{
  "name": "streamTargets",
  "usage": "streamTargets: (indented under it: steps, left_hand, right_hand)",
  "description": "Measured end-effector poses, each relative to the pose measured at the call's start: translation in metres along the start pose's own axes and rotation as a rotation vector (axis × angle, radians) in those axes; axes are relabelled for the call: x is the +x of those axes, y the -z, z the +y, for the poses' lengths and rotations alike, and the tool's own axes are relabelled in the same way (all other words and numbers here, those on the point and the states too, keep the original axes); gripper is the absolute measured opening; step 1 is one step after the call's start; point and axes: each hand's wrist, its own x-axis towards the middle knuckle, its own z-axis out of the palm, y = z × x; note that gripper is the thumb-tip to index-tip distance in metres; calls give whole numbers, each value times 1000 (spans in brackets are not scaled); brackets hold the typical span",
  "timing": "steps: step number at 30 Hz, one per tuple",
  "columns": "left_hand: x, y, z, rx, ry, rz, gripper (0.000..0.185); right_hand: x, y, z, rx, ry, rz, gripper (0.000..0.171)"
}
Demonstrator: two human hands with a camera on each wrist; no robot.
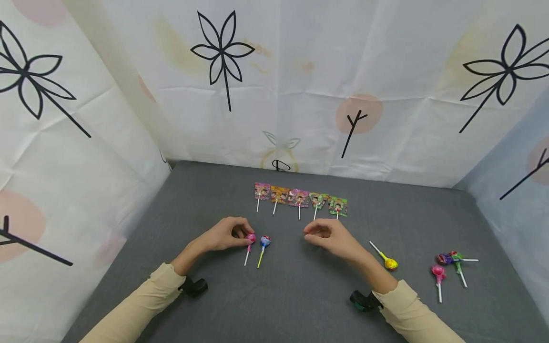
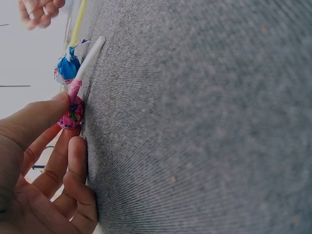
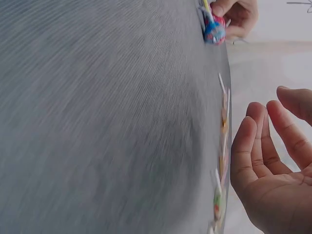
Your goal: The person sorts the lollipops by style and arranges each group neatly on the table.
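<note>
Five flat square-wrapped lollipops (image 1: 299, 197) are counted in one row on the desk (image 1: 300, 305). Six round lollipops are seen as well — a pink one (image 1: 250, 237), a blue one (image 1: 265, 241), a yellow one (image 1: 390, 262) and three at the right (image 1: 448, 264). Two hands are in view.

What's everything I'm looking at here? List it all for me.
flat wrapped lollipops: five, pink to green, row at the back of the mat
pink lollipop: one, at the left fingertips
blue lollipop: one, just beside the pink one
yellow lollipop: one, right of the right hand
lollipop cluster: three, pink, purple, green, far right
grey mat: one, beneath everything
flower-print sheets: white, behind and at the sides
left hand: pinches the pink lollipop
right hand: empty, fingers loosely curled
</note>
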Motion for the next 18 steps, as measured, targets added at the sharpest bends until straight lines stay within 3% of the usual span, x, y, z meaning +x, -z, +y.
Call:
streamTargets:
  steps: [18]
  left_hand:
    - [-1,-2,0,8,18,6,13]
  right_hand:
    - [-69,52,18,-22,-84,149,27]
